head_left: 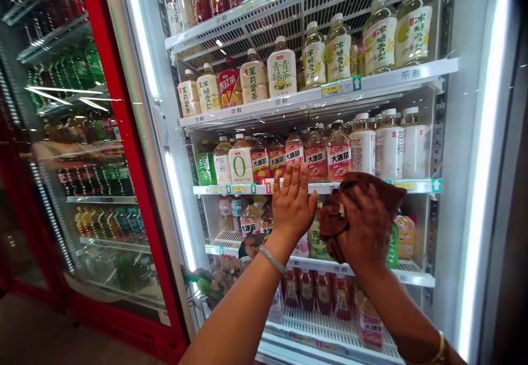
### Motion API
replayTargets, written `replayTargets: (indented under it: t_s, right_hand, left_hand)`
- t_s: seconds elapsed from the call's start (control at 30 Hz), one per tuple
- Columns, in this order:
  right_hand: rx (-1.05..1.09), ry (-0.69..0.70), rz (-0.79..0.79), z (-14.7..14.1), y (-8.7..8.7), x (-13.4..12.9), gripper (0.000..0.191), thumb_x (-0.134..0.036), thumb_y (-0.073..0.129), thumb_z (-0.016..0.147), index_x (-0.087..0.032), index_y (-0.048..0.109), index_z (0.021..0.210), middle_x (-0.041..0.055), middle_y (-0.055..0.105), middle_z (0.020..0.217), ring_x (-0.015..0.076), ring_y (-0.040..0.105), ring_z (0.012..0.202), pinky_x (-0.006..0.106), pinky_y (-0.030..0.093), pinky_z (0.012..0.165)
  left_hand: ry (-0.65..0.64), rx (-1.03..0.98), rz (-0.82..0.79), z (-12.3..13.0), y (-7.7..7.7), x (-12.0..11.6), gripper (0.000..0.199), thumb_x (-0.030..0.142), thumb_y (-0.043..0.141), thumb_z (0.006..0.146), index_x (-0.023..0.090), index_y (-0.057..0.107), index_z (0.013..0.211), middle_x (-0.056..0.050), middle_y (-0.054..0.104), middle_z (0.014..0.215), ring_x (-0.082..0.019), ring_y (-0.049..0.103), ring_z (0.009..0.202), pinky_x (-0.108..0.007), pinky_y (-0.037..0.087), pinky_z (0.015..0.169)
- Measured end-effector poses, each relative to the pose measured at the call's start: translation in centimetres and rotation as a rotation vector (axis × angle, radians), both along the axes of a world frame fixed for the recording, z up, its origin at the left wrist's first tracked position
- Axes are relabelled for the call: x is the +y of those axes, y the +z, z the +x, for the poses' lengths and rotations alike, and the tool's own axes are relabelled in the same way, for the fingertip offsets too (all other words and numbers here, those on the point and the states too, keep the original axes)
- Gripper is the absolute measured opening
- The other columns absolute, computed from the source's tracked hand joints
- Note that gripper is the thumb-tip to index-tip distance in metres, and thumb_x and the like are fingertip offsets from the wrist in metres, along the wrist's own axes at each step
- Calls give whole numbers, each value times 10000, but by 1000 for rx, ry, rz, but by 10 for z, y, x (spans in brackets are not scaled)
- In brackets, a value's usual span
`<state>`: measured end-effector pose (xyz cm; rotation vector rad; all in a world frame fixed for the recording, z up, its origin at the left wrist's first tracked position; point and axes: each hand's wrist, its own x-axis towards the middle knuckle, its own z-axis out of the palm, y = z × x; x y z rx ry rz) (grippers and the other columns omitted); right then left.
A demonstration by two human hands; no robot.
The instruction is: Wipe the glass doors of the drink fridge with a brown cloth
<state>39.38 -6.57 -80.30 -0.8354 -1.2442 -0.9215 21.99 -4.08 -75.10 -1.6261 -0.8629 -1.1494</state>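
My left hand (292, 205) is raised flat, palm forward and fingers stretched out, at the glass in front of a lit drinks fridge. Just to its right, my right hand (367, 230) grips a crumpled brown cloth (332, 223), pressed to the same glass. A corner of the cloth sticks out past the fingers on the right. Behind the hands, bottles with red labels (315, 157) stand on a white shelf (412, 186). The hands and cloth hide parts of this shelf and the one below.
More shelves above hold pale tea bottles (380, 38). Dark red bottles (324, 293) stand low down. To the left, a red door frame (124, 134) borders another fridge with green bottles (80, 65). Flower-like shapes (223, 277) show at lower left of the glass, possibly reflected.
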Motion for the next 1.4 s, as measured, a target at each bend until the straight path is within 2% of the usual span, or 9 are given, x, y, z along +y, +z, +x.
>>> replayTargets:
  t_s: [0.07,0.17,0.3,0.7,0.93,1.03,1.13,1.27,1.4]
  right_hand:
    - [-128,16,2,-8,1,0,580,-175,688,938,-298,596,1498,86,671,1478,321,535,1492,562,394,1284]
    - [-315,59,5,-4,25,0,537,-154,679,936,-292,625,1453,49,656,1507,278,554,1478,503,365,1308]
    - [-262,66,48,3,48,5,507,-180,687,944,-263,642,1442,61,641,1525,284,534,1497,446,439,1250]
    - [-189,135,10,-20,26,5,609,-128,630,921,-298,573,1502,52,608,1560,286,520,1510,562,309,1332]
    - [-253,129,13,-16,27,6,644,-102,605,923,-279,537,1539,52,606,1562,282,519,1510,556,267,1352]
    - [-181,136,12,-11,30,5,652,-101,616,937,-318,541,1547,53,608,1561,317,505,1521,571,361,1306]
    - [28,121,58,-19,28,4,615,-134,632,956,-319,570,1539,97,609,1551,376,484,1528,593,428,1261]
    - [121,121,40,-42,26,2,586,-150,614,979,-270,560,1551,153,583,1558,409,408,1572,660,370,1286]
    - [32,226,-81,-49,22,-2,619,-206,543,1033,-296,433,1635,108,506,1642,350,299,1637,634,329,1328]
  left_hand:
    - [21,8,-22,0,0,-2,707,318,434,1076,97,209,1710,-167,313,1760,-249,164,1687,-526,148,1393]
    - [57,8,-60,0,0,-4,698,321,422,1074,102,224,1706,-155,306,1767,-242,156,1689,-520,149,1393]
    - [124,18,-75,0,-1,-4,672,329,409,1077,96,274,1693,-148,292,1775,-239,117,1695,-509,139,1394]
    - [124,13,-69,-3,-4,2,739,316,411,1077,133,118,1730,-138,259,1785,-235,139,1692,-489,197,1382]
    - [152,11,-60,-2,-3,4,706,311,422,1068,113,212,1712,-133,268,1784,-228,113,1696,-473,159,1391]
    - [140,2,-73,1,-3,-1,705,318,418,1067,103,220,1709,-138,278,1782,-228,107,1697,-476,137,1397]
    - [96,-15,-80,0,-4,-5,705,347,376,1083,121,179,1721,-127,294,1780,-220,128,1695,-467,139,1400]
    - [-45,30,-63,-11,-8,-8,770,500,227,1089,98,77,1728,-139,287,1786,-223,129,1696,-468,181,1393]
    - [-210,289,-31,-24,-8,-9,829,706,209,1039,204,311,1690,-126,335,1770,-262,131,1696,-504,227,1371]
